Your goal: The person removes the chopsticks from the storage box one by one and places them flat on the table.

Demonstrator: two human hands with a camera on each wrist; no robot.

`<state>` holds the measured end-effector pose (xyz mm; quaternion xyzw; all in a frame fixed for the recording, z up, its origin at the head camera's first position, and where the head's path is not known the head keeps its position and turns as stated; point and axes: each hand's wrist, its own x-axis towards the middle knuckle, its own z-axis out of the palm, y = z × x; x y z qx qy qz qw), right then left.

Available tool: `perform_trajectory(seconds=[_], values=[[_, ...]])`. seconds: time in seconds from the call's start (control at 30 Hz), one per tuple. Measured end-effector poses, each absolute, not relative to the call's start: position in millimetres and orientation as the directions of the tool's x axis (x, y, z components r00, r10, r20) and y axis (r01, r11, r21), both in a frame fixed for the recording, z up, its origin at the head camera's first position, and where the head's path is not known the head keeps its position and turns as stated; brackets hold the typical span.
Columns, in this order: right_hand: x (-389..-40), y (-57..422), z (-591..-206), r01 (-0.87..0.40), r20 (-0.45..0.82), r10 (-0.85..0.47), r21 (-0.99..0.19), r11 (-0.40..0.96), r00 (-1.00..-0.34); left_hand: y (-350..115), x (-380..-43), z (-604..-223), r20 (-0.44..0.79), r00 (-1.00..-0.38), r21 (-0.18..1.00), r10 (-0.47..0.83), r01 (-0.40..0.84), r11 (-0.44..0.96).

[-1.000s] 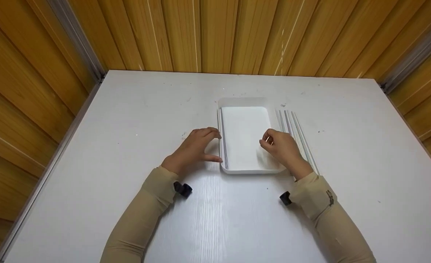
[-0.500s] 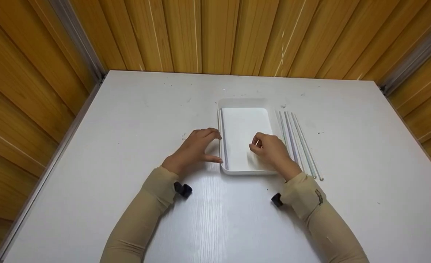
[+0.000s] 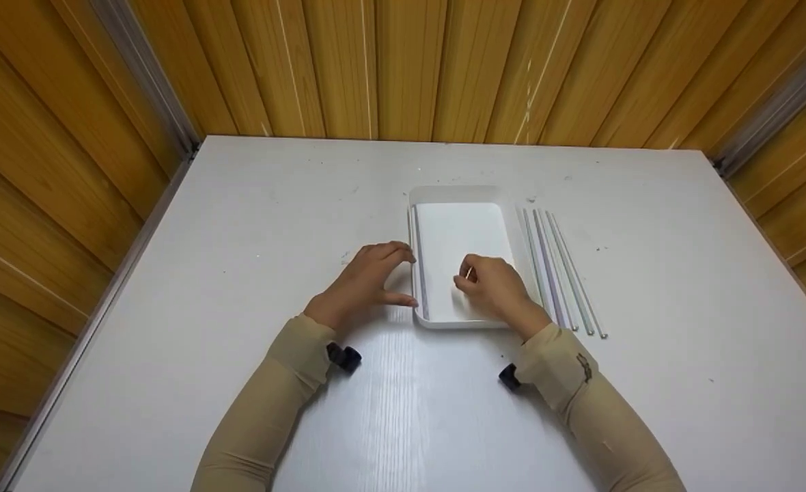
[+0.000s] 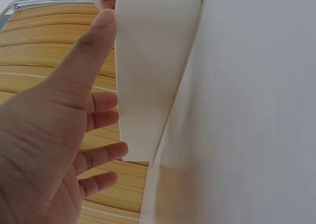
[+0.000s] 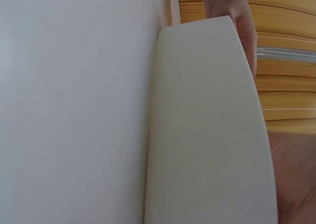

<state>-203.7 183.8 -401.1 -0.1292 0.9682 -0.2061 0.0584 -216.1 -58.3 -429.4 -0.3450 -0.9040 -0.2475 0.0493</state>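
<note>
A white rectangular tray (image 3: pixel 464 225) stands mid-table, with a pale purple rod (image 3: pixel 421 266) lying along its left inner side. Beside its left wall is my left hand (image 3: pixel 365 277). Thumb and fingers are spread, and the left wrist view has the thumb tip at the tray's rim. Over the tray's near half is my right hand (image 3: pixel 498 283), fingers curled and thumb close to the index finger. I see nothing in its grasp, though its palm is hidden. The tray wall (image 5: pixel 210 125) blocks most of the right hand in the right wrist view.
Several thin pale rods, among them a greenish one (image 3: pixel 569 273) and a purple one (image 3: pixel 550 273), lie side by side just right of the tray. The white table (image 3: pixel 239 205) ends at wood-panelled walls (image 3: pixel 403 68) at the back and sides.
My right hand has moved left and slightly nearer, from the tray's right wall to over its middle, uncovering the near ends of the rods. The left hand has stayed by the tray.
</note>
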Motion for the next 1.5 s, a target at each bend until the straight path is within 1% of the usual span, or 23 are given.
perform_trajectory(seconds=[0.33,0.7,0.97,1.3,1.5], values=[[-203.8,173.2,-404.5,-0.220,-0.076,-0.274,-0.416,0.883,-0.959,-56.4,-216.7,-428.9,0.256,-0.763,0.415,0.594,0.642,0.645],[-203.4,160.9,-410.4,-0.222,-0.097,-0.285,-0.414,0.883,-0.954,-58.8,-214.5,-429.4,0.275,-0.745,0.385,0.607,0.664,0.641],[-204.7,151.6,-410.2,-0.255,-0.102,-0.311,-0.371,0.893,-0.945,-59.1,-214.3,-428.6,0.273,-0.754,0.400,0.598,0.654,0.642],[-209.3,140.1,-410.9,-0.231,-0.132,-0.285,-0.325,0.917,-0.949,-58.2,-215.8,-429.6,0.281,-0.749,0.404,0.601,0.660,0.633],[-211.5,134.3,-412.1,-0.224,-0.133,-0.279,-0.325,0.919,-0.951,-59.2,-216.2,-431.0,0.293,-0.744,0.386,0.601,0.667,0.637]])
